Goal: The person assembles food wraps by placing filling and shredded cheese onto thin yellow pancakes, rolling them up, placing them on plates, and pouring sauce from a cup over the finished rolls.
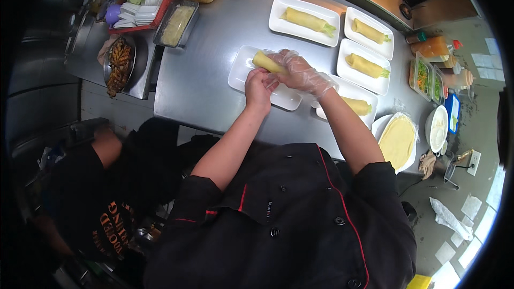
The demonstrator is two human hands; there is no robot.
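Observation:
A pale yellow wrapped roll (266, 62) is held between my two hands above a white rectangular plate (285, 99). My left hand (259, 90), bare, has its fingers curled against the roll's near side. My right hand (301, 73) wears a clear plastic glove and closes over the roll's right part, hiding that end. On other white plates lie similar rolls: one roll (307, 20) at the far middle, two rolls (370, 31) (367, 66) to the right, and another roll (355, 106) beyond my right forearm. Some have green leaves poking out.
Flat yellow wrappers (398, 140) are stacked at the right, near a white bowl (438, 129). Salad tubs (422, 77) and sauce bottles (432, 47) line the right edge. A shredded-filling tray (178, 25), red basket (167, 1) and grilled-food dish (120, 63) stand left. Another person (107, 147) is at lower left.

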